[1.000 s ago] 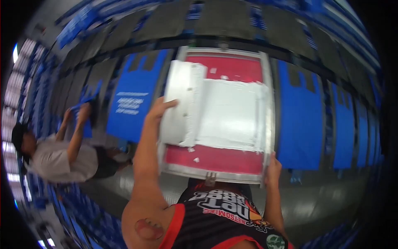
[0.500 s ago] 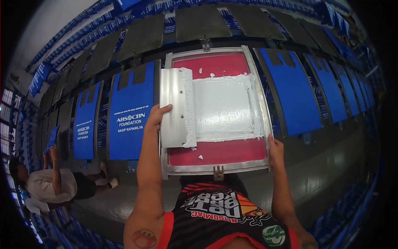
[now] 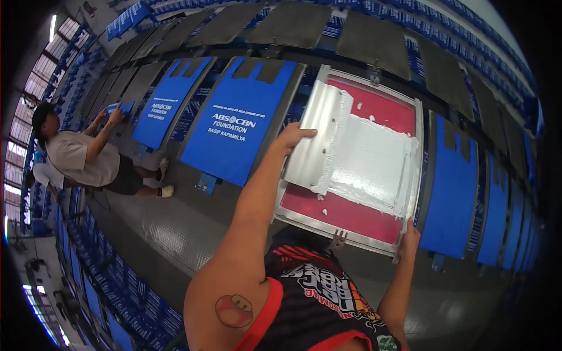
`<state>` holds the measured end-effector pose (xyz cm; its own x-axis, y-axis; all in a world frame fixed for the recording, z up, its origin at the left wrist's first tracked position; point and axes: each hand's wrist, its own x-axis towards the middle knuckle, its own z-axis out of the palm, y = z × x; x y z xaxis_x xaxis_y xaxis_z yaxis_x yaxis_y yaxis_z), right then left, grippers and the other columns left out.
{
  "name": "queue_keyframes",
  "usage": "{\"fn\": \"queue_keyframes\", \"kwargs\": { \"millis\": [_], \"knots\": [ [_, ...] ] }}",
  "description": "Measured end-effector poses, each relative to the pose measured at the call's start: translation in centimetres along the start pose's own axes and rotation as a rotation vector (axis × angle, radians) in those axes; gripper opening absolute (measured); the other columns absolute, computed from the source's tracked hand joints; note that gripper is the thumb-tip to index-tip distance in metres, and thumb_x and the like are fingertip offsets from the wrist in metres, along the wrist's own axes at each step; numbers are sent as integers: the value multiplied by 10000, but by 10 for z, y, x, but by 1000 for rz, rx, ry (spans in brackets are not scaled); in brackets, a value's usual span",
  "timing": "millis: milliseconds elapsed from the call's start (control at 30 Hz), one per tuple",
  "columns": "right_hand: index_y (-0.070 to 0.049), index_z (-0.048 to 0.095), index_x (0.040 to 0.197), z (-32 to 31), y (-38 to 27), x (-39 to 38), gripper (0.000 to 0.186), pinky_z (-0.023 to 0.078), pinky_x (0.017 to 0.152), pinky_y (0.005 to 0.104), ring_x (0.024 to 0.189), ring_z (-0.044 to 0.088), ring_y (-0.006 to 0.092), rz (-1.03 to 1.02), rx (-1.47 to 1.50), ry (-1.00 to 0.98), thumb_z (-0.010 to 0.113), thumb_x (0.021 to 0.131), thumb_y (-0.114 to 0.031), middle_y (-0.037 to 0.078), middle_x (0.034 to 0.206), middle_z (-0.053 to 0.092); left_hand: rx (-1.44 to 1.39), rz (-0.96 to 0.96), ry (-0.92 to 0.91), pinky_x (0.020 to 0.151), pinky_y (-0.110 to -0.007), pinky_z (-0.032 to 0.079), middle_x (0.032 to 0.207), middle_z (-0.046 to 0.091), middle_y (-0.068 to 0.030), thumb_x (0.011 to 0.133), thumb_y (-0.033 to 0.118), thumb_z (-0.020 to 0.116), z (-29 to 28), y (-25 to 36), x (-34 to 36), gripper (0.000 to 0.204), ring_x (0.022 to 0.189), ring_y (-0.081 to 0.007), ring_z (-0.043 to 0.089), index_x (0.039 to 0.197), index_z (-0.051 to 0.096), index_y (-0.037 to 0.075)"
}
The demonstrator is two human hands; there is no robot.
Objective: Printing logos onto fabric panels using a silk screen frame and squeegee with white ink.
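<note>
In front of me a metal-edged screen printing frame (image 3: 417, 169) lies over the row of boards, tilted clockwise in view. Its mesh is red, and a broad patch of white ink (image 3: 372, 158) covers the middle. A wide metal squeegee (image 3: 313, 140) rests along the frame's left side, thick white ink along its inner edge. My left hand (image 3: 297, 138) is closed at the left side, its thumb over the squeegee and its fingers around the frame's edge, partly hidden. My right hand (image 3: 411, 237) is closed on the frame's lower right edge.
Blue bag-shaped sheets with white print (image 3: 240, 123) lie on boards to the left; plain blue sheets (image 3: 448, 187) lie to the right. Bare dark boards (image 3: 374, 44) line the far side. A person (image 3: 91, 155) stands at left, handling a blue sheet. Blue printed sheets crowd the surrounding racks.
My view has turned left, so the frame now sits further right and tilted. Both hands keep their hold. The person at left has raised their arms toward a board.
</note>
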<state>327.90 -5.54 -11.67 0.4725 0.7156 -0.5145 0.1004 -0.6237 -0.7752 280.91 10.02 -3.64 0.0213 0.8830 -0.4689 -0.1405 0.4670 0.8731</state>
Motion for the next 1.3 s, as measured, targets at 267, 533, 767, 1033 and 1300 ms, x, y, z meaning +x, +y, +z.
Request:
{"fn": "queue_keyframes", "kwargs": {
  "millis": [267, 533, 767, 1033, 1300],
  "knots": [
    [87, 547, 1219, -6, 5, 3, 655, 411, 904, 373, 1030, 549, 256, -167, -351, 80, 598, 881, -472, 211, 1102, 602, -79, -17, -44, 797, -390, 550, 1070, 644, -183, 802, 112, 707, -10, -13, 8, 457, 897, -267, 674, 1187, 533, -64],
    [62, 636, 1011, 75, 5, -156, 336, 486, 682, 260, 743, 605, 116, 76, -72, -777, 672, 873, -242, 57, 830, 666, 191, 163, -20, 782, -357, 519, 977, 674, -175, 708, 94, 776, 17, 37, -12, 457, 846, -241, 666, 1105, 615, -65],
    [39, 689, 881, 103, 16, -162, 223, 466, 606, 218, 625, 591, 85, 7, -68, -709, 646, 886, -180, 62, 722, 674, 587, 361, -14, 770, -322, 491, 928, 679, -166, 605, 168, 848, 61, 60, -32, 565, 829, -217, 645, 1080, 632, -50],
    [-1, 720, 835, 102, 22, -161, 253, 498, 585, 240, 603, 638, 81, -131, -244, -625, 639, 870, -239, 68, 690, 695, 966, 558, -59, 742, -366, 506, 881, 685, -170, 581, 253, 833, 97, 68, -44, 502, 788, -299, 663, 995, 670, 21],
    [10, 671, 1061, 69, -30, -155, 338, 508, 681, 272, 712, 654, 128, -324, -549, -753, 670, 863, -264, 110, 833, 702, 1396, 648, -309, 704, -446, 508, 783, 679, -124, 716, 223, 709, 138, 28, -71, 268, 774, -335, 653, 972, 659, 162]
  ]
}}
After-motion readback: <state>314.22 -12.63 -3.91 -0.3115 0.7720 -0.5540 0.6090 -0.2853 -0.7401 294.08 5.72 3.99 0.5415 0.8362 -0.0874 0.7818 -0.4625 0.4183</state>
